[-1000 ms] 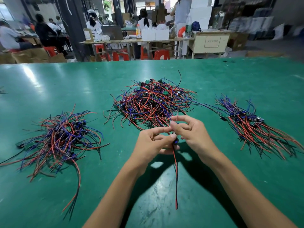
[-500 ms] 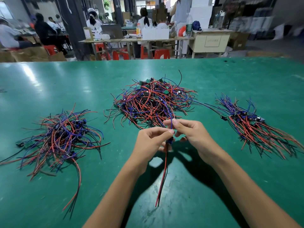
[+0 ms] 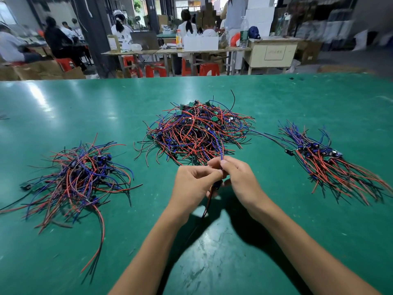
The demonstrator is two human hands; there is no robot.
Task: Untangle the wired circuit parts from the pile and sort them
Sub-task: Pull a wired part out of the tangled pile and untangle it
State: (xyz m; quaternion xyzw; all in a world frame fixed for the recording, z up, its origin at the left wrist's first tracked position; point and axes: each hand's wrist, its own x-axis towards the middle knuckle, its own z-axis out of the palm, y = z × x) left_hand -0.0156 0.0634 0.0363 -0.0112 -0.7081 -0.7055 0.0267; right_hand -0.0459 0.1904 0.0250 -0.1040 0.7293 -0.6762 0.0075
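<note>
Held part: I see one small dark circuit part with red, black and blue wires (image 3: 217, 185) lifted just above the green matte surface (image 3: 297, 99), in front of the middle pile.
Left hand: my left hand (image 3: 194, 184) has its grip curled, fingertips pinching the part's wires from the left.
Right hand: my right hand (image 3: 239, 177) has its grip pinching the blue wire at the top, touching the left fingertips.
Wires: red and black leads hang down between my wrists; the blue one rises toward the pile.
Middle pile: a tangled heap of red, blue and black wired boards (image 3: 197, 130) lies just beyond my hands.
Left pile: a loose heap of similar wired parts (image 3: 78, 177), well apart.
Right pile: a combed bundle of wired parts (image 3: 325, 162), leads fanned toward the right edge.
</note>
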